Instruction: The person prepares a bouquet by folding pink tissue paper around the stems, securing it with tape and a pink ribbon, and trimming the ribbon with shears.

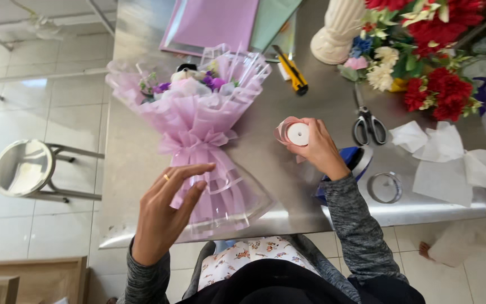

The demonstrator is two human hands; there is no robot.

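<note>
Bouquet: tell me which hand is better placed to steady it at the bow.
Left. The left hand hovers open right over the bouquet, close to its pink bow. The right hand is off to the side, already holding a ribbon roll.

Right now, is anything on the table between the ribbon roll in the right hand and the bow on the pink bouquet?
Nothing visible. The right hand holds the ribbon roll above bare steel table, and the bow lies to its left. The left hand hovers lower, over the bouquet stem wrap.
</note>
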